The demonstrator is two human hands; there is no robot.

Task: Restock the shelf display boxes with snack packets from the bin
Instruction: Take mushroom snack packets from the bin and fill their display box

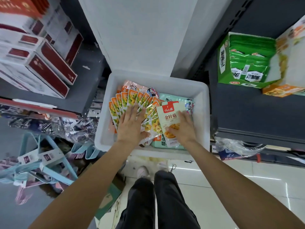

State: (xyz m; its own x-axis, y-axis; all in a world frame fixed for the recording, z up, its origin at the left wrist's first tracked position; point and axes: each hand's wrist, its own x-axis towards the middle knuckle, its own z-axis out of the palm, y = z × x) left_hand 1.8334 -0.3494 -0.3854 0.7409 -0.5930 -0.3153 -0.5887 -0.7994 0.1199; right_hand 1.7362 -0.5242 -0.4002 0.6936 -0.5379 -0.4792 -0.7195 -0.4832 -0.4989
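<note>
Hands are both down in the white bin (105, 129), which sits between two dark shelf units with a white column (140, 33) rising right behind it. Left hand (131, 123) lies flat with fingers spread on a fanned-out bunch of orange and yellow snack packets (130, 100), pressing on them rather than gripping. Right hand (183, 128) rests on a pale packet with a red label (168, 116), thumb laid across its lower part and fingers over its right edge; looks like a loose hold, can't tell how firm. Mint-green packets (175, 98) lie underneath that one, touching it.

Display boxes are up on the right shelf: a green display box (222, 63) stuffed with green packets, and just beside it an orange display box (283, 90) that's partly cut off by the frame edge. Left shelf has stacked white and dark red boxes (49, 63), a bit blurry. Down low on the left there's a pile of light blue hangers (49, 162) and plastic-wrapped stuff crowding the floor next to the bin. Black trousers (156, 204) and pale shoes show below, on shiny tile.
</note>
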